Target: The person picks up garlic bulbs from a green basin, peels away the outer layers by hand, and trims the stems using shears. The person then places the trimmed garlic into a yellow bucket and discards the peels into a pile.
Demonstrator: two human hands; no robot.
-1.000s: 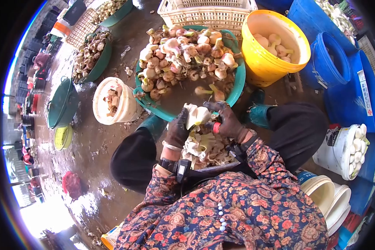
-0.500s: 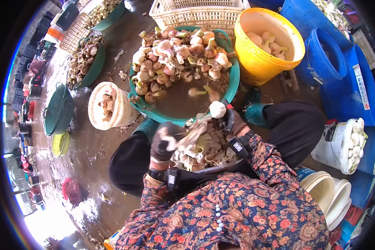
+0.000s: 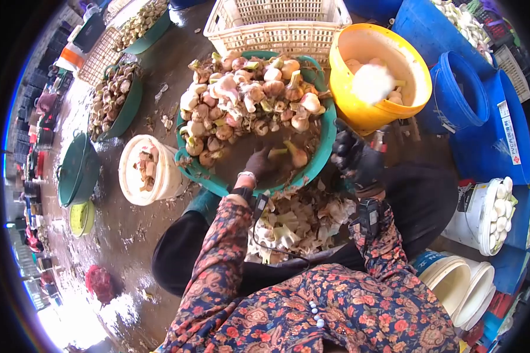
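Observation:
My left hand reaches over the near rim into the green tub, its fingers stretched toward the stem of a loose garlic bulb in the murky bottom. Behind that, unpeeled garlic bulbs are heaped. Gloved in black, my right hand is open and turned up beside the tub's right rim, with a red band around its thumb. A blurred white garlic bulb is in the air at the mouth of the yellow bucket, clear of the fingers. Peeled skins are piled in my lap.
A cream plastic crate stands behind the tub. To the left are a white bucket with scraps and green basins. On the right are blue tubs, a bucket of white bulbs and stacked empty buckets.
The right hand has let go of the white bulb, which has flown toward the yellow bucket. My left hand has dropped the skins it held and moved forward into the tub.

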